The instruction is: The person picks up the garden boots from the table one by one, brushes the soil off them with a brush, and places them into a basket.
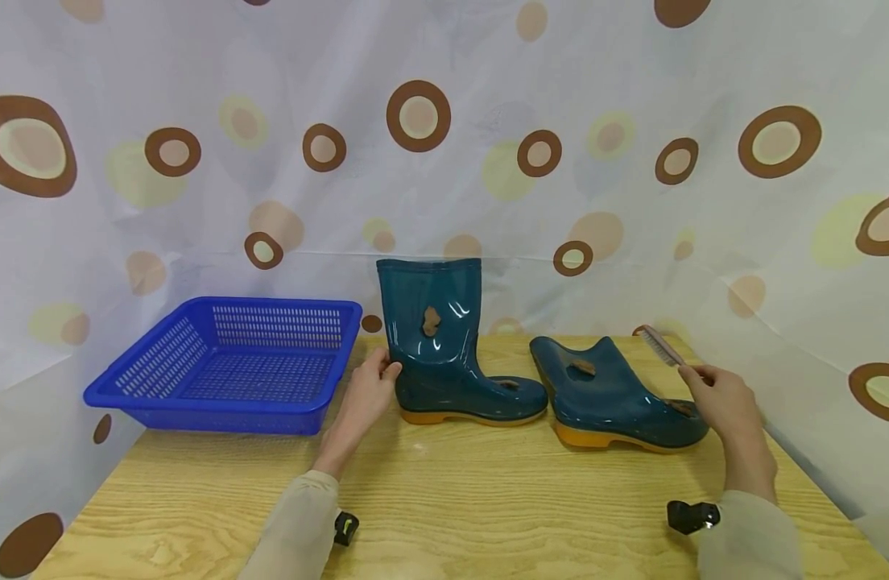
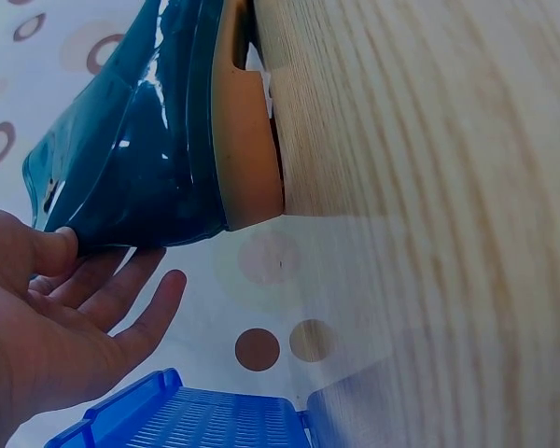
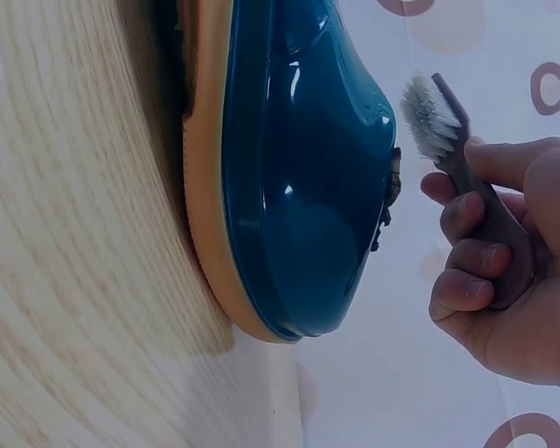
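Note:
A dark teal rain boot [image 1: 433, 362] with an orange sole stands upright mid-table, toe to the right, brown mud-like patches on its shaft and toe. My left hand [image 1: 372, 387] holds the back of this boot above the heel, thumb on the near side and fingers behind it. Its mate, a second rain boot [image 1: 618, 395], lies to the right with its shaft slanting to the back left, also bearing brown patches. Over its toe, my right hand [image 1: 723, 399] grips the dark handle of a scrub brush [image 3: 481, 191]; the pale bristles [image 3: 427, 119] are apart from the boot.
A blue slotted plastic basket [image 1: 230, 407] sits on the left of the wood-grain table [image 1: 444, 499]. Behind the table hangs a white sheet [image 1: 459, 201] with brown and beige circles, close to the far edge.

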Tool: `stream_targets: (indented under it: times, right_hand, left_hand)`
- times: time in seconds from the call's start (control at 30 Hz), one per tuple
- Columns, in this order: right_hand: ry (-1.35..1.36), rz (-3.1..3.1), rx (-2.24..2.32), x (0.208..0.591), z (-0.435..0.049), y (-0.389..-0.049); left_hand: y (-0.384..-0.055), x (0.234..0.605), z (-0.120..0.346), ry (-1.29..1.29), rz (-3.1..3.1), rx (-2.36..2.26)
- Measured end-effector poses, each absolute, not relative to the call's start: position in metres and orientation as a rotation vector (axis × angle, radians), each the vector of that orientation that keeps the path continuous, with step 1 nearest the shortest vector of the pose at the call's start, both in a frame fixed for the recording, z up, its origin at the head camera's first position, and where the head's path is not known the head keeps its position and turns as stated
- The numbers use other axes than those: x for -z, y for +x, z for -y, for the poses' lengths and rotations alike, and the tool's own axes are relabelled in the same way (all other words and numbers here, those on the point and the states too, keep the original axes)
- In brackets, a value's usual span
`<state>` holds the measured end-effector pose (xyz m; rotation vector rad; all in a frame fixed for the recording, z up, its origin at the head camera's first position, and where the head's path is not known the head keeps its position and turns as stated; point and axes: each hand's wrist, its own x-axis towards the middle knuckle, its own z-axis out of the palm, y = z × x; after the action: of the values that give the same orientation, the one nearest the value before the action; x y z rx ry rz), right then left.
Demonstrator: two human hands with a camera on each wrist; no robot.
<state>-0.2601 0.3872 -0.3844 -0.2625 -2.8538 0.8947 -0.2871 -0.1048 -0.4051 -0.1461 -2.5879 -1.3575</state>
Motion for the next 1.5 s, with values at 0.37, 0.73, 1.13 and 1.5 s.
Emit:
stream_targets:
  times: [0.37,0.73,1.13,1.5]
  right_hand:
    - [-0.140,2.846,-0.870,0.377,-0.377,-0.261]
    - [-0.048,2.831,-0.833,0.376,-0.354,-0.268]
    - [-0.018,2.819,-0.847,0.373,-0.345,-0.268]
    - [0.050,2.800,-0.814,0.370,-0.336,-0.271]
  left_hand:
    - [-0.286,0.404,0.104,-0.138,2.595,1.367]
    - [-0.288,0.406,0.104,-0.179,2.571,1.367]
    - [-0.286,0.403,0.105,-0.160,2.589,1.389]
    - [-0.286,0.405,0.106,-0.162,2.582,1.387]
